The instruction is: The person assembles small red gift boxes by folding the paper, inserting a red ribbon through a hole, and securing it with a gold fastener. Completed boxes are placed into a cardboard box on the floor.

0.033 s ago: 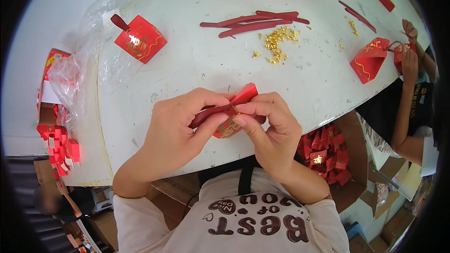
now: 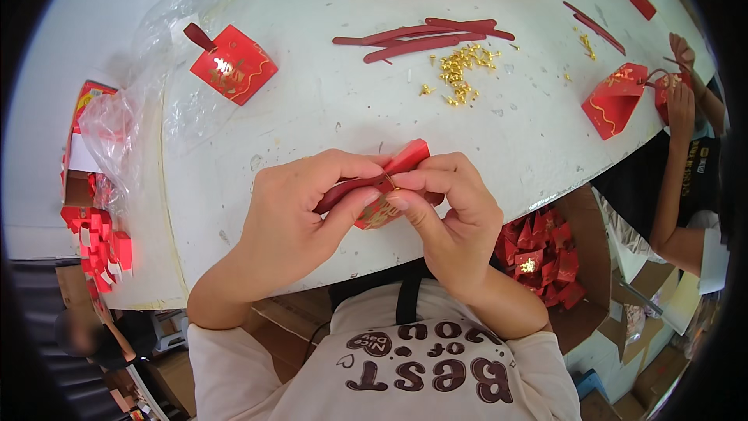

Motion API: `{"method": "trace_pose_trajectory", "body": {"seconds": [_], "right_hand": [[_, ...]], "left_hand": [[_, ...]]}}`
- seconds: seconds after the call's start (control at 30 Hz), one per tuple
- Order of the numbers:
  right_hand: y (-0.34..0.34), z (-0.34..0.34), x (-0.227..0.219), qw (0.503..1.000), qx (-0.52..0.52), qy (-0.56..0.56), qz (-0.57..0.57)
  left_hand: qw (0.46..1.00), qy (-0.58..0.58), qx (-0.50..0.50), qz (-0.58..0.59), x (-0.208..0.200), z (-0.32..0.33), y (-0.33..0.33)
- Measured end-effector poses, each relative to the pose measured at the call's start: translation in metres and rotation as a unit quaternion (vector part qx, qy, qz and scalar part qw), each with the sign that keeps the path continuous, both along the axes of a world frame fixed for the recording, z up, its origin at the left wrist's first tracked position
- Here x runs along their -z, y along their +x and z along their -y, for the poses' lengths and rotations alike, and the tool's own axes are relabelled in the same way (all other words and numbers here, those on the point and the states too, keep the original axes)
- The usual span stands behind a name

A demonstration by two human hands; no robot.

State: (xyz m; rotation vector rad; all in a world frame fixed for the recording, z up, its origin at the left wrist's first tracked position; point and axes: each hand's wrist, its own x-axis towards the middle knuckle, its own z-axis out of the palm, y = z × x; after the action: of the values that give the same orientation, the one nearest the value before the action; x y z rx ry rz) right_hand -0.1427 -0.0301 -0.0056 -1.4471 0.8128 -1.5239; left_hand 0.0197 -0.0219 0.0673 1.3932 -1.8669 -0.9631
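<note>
Hands (image 2: pixel 290 196) still grip the red box (image 2: pixel 380 213), nearly unmoved.

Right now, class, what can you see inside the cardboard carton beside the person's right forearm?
The cardboard carton holds a heap of red paper boxes, at least one showing gold print. Whatever lies beneath the top ones is covered.
</note>
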Motion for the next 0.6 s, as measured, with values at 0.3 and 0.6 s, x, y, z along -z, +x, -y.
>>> {"method": "trace_pose_trajectory", "body": {"seconds": [0.3, 0.6], "right_hand": [[-0.005, 0.011, -0.001, 0.996, -0.003, -0.070, -0.062], [-0.009, 0.012, -0.004, 0.997, -0.013, -0.047, -0.059]], "left_hand": [[0.998, -0.037, -0.008, -0.057, 0.007, -0.001, -0.005], [0.989, -0.141, -0.032, -0.030, 0.011, 0.001, -0.007]]}}
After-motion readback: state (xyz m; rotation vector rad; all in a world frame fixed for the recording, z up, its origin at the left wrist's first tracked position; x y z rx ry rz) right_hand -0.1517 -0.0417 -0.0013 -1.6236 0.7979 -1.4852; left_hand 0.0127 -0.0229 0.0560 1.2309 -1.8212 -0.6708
